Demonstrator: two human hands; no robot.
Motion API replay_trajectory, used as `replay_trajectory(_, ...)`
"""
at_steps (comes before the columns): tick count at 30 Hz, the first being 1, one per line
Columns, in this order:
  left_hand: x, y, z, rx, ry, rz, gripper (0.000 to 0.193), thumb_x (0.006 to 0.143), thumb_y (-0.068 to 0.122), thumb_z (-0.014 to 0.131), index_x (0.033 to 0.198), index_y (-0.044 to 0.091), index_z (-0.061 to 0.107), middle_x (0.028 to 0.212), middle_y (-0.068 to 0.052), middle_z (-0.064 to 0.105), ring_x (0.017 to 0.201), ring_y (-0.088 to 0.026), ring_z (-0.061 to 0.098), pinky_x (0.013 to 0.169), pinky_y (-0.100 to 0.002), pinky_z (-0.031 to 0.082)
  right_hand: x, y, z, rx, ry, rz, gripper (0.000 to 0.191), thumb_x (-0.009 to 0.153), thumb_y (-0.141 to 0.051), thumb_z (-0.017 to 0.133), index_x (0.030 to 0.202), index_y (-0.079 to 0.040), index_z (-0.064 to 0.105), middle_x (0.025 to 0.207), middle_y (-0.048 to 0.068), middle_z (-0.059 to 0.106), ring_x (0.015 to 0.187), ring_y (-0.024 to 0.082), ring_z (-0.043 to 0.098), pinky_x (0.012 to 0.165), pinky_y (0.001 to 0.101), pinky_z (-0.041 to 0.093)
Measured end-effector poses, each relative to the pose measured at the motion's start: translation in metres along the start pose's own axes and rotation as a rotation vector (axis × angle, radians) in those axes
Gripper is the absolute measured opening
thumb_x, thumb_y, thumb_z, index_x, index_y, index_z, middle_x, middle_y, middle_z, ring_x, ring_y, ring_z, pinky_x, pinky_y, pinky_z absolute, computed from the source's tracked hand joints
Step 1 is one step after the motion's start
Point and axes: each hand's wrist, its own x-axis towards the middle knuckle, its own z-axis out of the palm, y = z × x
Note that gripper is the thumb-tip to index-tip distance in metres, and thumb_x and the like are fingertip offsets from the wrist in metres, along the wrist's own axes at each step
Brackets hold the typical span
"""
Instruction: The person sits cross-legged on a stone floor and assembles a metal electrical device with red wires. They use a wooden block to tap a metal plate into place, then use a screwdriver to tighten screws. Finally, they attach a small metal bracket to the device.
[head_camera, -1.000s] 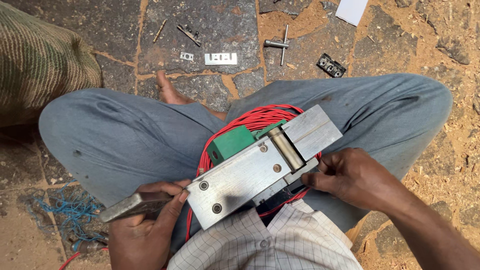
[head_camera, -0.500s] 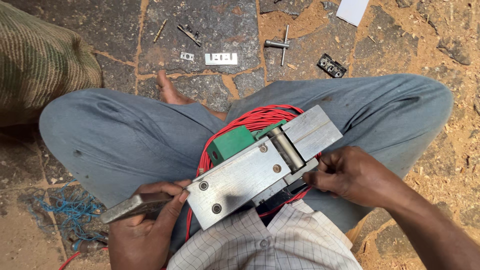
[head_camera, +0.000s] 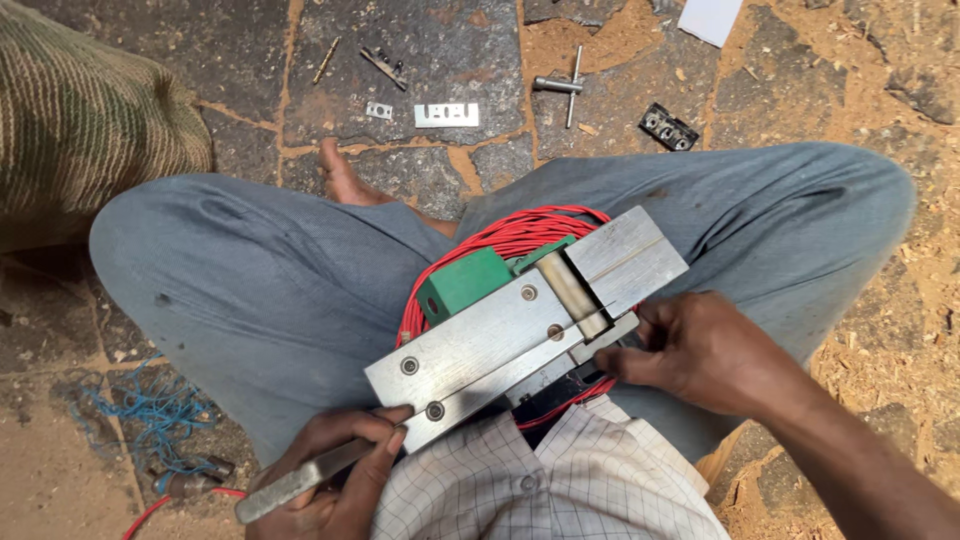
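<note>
An upturned electric planer (head_camera: 520, 330) lies on my lap, its bare metal sole up and its green body (head_camera: 465, 282) underneath. A red cable coil (head_camera: 520, 232) lies beneath it. My left hand (head_camera: 335, 480) grips a flat grey metal tool (head_camera: 300, 480) whose tip touches the sole's near corner. My right hand (head_camera: 700, 355) pinches the planer's right edge beside the cutter drum (head_camera: 572, 292).
Small parts lie on the stone floor ahead: a slotted metal plate (head_camera: 446, 115), a T-handle wrench (head_camera: 565, 85), a black block (head_camera: 668, 126), a clamp piece (head_camera: 384, 66). A woven sack (head_camera: 80, 130) sits left. Blue cord (head_camera: 150, 410) lies lower left; sawdust covers the right.
My right hand has shifted slightly along the planer's right edge. The planer and my left hand have barely moved.
</note>
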Motion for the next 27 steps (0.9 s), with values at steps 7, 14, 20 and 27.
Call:
replay_trajectory(7,0.005,0.007,-0.002,0.053,-0.03,-0.037,0.005,0.08,0.004,0.078,0.083,0.005,0.075,0.086,-0.011,0.085,0.082,-0.017,0.084,0.074,-0.033,0.067,0.006,0.011,-0.002,0.163,-0.071,-0.027,0.049,0.079,-0.045,0.085,0.06,-0.004,0.066,0.047,0.006,0.059,0.044,0.017,0.052,0.047,0.0349,0.04)
replay_trajectory(14,0.006,0.003,-0.006,0.021,-0.061,-0.071,0.005,0.08,0.002,0.077,0.084,0.005,0.076,0.088,-0.012,0.085,0.084,-0.018,0.084,0.077,-0.033,0.066,0.006,0.012,0.006,-0.061,-0.03,0.085,0.046,0.079,-0.047,0.088,0.064,-0.009,0.067,0.05,0.005,0.058,0.045,0.016,0.051,0.048,0.0358,0.04)
replay_trajectory(20,0.007,-0.001,-0.003,0.064,-0.023,0.057,0.007,0.081,0.003,0.078,0.085,0.005,0.073,0.089,-0.012,0.084,0.083,-0.016,0.082,0.077,-0.03,0.065,0.002,0.014,0.001,0.003,-0.016,0.007,0.051,0.079,-0.045,0.087,0.058,-0.004,0.065,0.047,0.006,0.056,0.044,0.016,0.047,0.047,0.0364,0.037)
replay_trajectory(27,0.02,0.002,-0.008,-0.111,-0.009,-0.021,0.009,0.085,-0.003,0.073,0.092,-0.001,0.069,0.097,-0.019,0.082,0.095,-0.022,0.08,0.087,-0.036,0.065,0.004,0.005,-0.002,0.165,-0.032,-0.026,0.049,0.08,-0.041,0.085,0.058,-0.003,0.064,0.046,0.005,0.057,0.043,0.016,0.05,0.045,0.0351,0.04)
